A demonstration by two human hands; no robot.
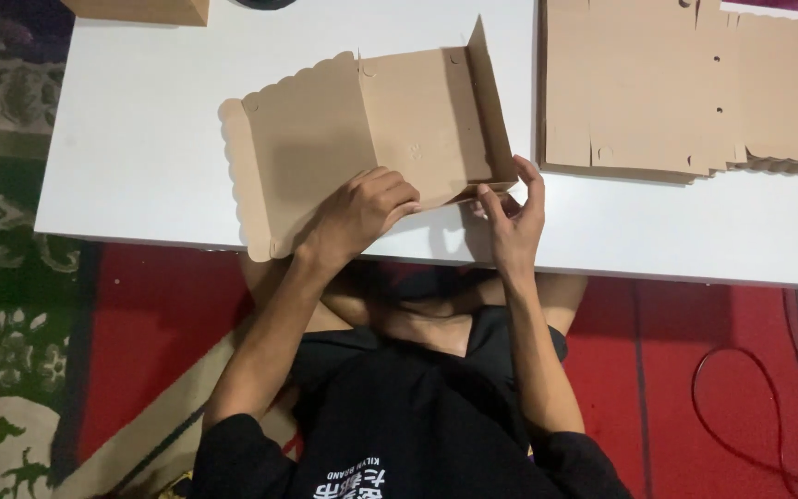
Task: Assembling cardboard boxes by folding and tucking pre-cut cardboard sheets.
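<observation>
Pressing flat on the near edge of the brown cardboard box blank [362,139], the left hand [362,211] is curled closed to pin the sheet to the white tabletop [140,139], while the right hand [514,217] pinches the near right corner, apparently to raise the upright side flap. Matte, stiff and scallop-edged, it lies just left of a flat stack of similar blanks [685,88].

A home floor is serving as workplace — patterned rugs [2,277] are lying at frame left, a red mat [695,370] below the low white worktop [140,139] — cardboard sheets [676,83] stacking upper right.
</observation>
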